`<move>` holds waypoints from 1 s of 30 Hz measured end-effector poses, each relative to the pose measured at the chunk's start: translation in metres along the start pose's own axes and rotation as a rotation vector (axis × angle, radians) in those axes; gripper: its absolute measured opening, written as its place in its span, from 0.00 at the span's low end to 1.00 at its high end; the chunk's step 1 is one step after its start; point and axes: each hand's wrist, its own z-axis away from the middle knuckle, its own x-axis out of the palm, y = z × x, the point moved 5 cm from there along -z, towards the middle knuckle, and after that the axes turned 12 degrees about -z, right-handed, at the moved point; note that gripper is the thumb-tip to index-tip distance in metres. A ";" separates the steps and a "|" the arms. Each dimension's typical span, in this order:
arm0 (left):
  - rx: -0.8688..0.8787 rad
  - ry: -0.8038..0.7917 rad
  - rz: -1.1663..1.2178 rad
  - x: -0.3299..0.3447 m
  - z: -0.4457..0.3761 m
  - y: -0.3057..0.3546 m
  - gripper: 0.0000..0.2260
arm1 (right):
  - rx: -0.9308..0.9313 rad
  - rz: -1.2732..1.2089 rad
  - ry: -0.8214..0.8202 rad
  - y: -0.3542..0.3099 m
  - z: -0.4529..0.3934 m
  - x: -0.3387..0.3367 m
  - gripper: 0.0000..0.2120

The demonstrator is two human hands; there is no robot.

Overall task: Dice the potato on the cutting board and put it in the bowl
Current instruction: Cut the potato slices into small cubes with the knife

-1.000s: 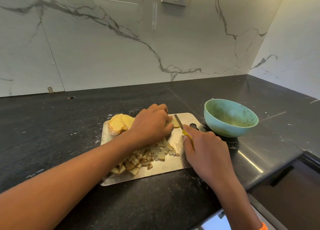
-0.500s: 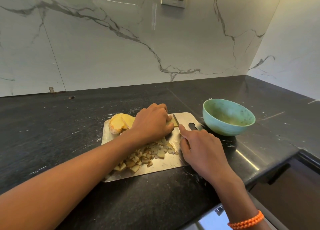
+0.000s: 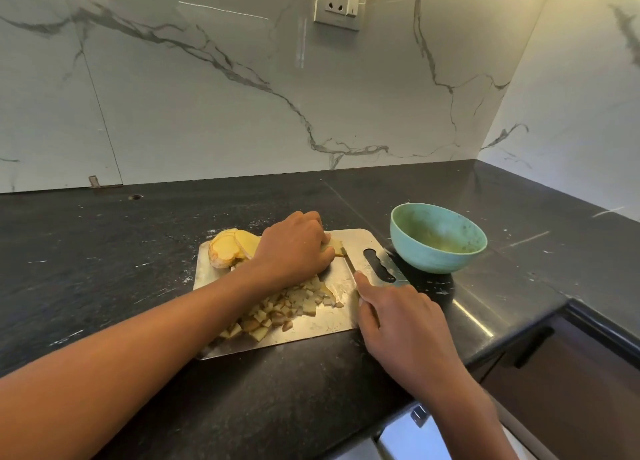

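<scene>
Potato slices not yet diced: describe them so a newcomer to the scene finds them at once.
On the black countertop lies a steel cutting board, left of the teal bowl. At the board's far left corner, just beyond the left hand, sit the uncut potato slices. They are large, rounded and pale yellow, unlike the heap of small potato cubes nearer the person.

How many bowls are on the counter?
1: a green bowl on the dark counter, just right of the cutting board. None looks hidden.
</scene>
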 end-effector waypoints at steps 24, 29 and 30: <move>-0.010 0.018 0.049 -0.001 0.001 -0.012 0.21 | 0.028 -0.041 0.107 -0.003 -0.044 0.008 0.21; -0.023 0.032 0.021 -0.002 0.000 -0.013 0.21 | 0.016 0.012 0.093 -0.003 -0.044 0.010 0.22; -0.023 0.035 0.015 -0.001 0.000 -0.013 0.21 | 0.018 0.018 0.095 -0.003 -0.044 0.011 0.22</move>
